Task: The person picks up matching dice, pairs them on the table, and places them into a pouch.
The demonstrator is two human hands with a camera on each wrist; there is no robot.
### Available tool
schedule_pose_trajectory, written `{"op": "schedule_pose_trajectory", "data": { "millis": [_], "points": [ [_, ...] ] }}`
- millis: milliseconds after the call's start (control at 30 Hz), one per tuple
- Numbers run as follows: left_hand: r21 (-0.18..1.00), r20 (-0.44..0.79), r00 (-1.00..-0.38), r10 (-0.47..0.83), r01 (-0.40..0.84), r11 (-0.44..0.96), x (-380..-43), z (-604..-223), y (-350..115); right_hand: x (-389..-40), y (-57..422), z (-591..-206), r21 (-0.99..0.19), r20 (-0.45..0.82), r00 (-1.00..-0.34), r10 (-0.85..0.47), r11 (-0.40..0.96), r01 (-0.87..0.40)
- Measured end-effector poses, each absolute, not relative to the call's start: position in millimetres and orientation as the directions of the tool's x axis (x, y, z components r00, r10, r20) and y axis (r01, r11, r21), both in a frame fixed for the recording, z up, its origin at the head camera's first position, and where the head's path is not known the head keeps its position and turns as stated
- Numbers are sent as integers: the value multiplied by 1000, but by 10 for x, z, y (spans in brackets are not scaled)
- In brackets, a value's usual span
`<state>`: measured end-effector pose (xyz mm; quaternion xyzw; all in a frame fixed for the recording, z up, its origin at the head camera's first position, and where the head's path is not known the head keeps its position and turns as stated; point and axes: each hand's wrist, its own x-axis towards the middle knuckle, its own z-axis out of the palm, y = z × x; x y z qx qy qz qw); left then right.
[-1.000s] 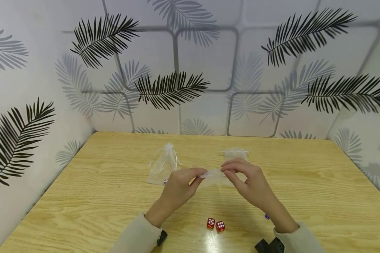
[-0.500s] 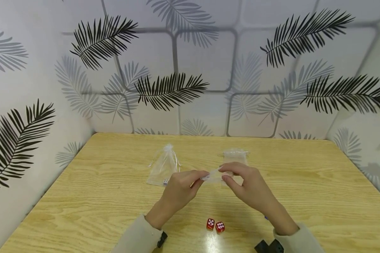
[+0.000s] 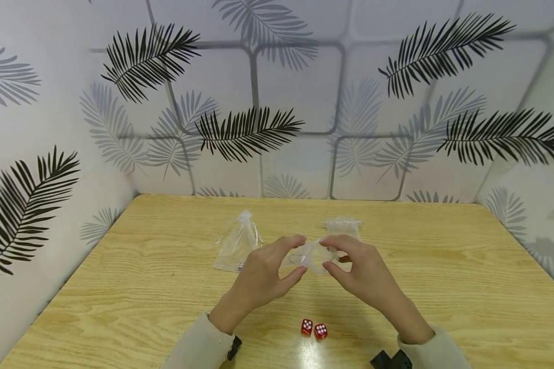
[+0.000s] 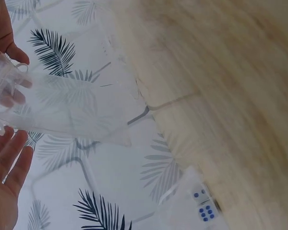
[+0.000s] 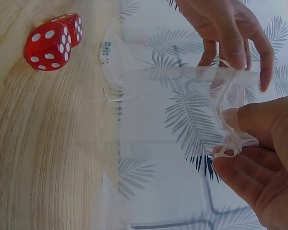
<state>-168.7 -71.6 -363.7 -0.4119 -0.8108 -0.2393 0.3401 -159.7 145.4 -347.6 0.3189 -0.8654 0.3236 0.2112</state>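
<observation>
Left hand (image 3: 262, 270) has spread, the sheer bag (image 3: 313, 256) at its fingertips.

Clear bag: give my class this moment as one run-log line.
clear bag: held up; left hand: at bag; right hand: holding bag; two red dice: on table; white dice: inside another bag
</observation>
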Motion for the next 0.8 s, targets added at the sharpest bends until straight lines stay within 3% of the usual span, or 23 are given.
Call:
{"op": "schedule_pose_trajectory", "data": {
  "millis": [433, 800],
  "points": [
    [-29, 764, -417, 492, 740, 672, -1528, -3593, -510, -1561, 1363, -3492, -374, 572, -712, -406, 644, -667],
    [79, 740, -548, 391, 647, 758, -1516, -3640, -510, -1498, 1293, -3473, -372, 558, -723, -407, 656, -656]
  ]
}}
